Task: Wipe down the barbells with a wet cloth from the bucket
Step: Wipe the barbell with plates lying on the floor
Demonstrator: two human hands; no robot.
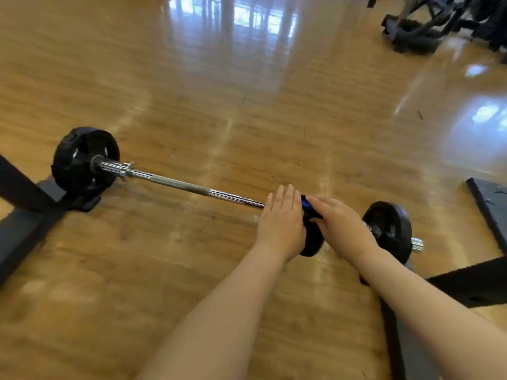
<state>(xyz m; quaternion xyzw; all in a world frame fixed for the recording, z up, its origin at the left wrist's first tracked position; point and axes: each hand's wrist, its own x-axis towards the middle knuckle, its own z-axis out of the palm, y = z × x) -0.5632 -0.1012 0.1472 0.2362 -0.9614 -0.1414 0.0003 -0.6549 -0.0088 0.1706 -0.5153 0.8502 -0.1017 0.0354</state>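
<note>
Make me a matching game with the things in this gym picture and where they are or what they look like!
Things:
1. left hand
2. cloth
3. bar
4. gym machines

Descriptions:
A. shiny silver, between two black plates
B. far away, top right corner
C. fingers straight, laid on the bar
D. dark blue, bunched between both hands

Pairs: 1-C, 2-D, 3-A, 4-B

We are looking down at a chrome steel barbell with black round plates, lying across a glossy wooden floor. Our left hand is resting flat with straight fingers beside a dark blue cloth wrapped on the bar, while our right hand is covering that cloth from above. Dark metal frame bars are lying at both sides.
</note>
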